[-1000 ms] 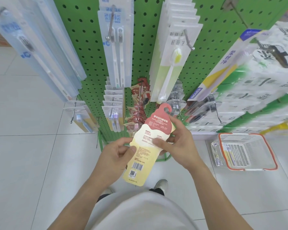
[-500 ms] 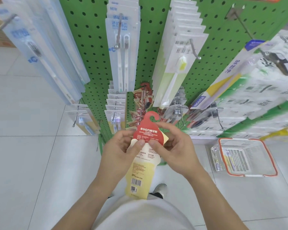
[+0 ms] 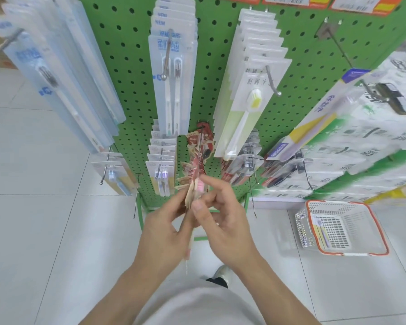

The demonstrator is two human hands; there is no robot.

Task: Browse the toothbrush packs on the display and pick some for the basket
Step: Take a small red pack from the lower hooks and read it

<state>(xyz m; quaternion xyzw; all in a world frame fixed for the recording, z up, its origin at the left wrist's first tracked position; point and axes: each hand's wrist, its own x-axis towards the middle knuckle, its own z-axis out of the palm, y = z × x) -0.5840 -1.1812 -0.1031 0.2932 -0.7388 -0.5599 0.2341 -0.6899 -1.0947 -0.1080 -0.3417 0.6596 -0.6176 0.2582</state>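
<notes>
A red-and-cream toothbrush pack (image 3: 194, 191) is turned edge-on in front of me, its top close to the row of like packs (image 3: 201, 146) on a lower hook. My left hand (image 3: 167, 228) pinches its left side and my right hand (image 3: 223, 219) pinches it from the right with thumb and forefinger. The lower part of the pack is mostly hidden behind my hands. Blue twin-brush packs (image 3: 174, 73) and a green-and-white single-brush pack (image 3: 246, 106) hang higher on the green pegboard (image 3: 131, 66).
A white basket with an orange rim (image 3: 373, 221) sits on the floor at the right, holding one toothbrush pack (image 3: 320, 228). Bare wire hooks (image 3: 252, 198) jut out low on the board. Stacked tissue packs (image 3: 361, 148) fill the right side. My shoe (image 3: 222, 274) is below.
The pack has turned from facing me to edge-on and moved up toward the hook with the matching packs. Both hands shifted up with it, closer to the pegboard.
</notes>
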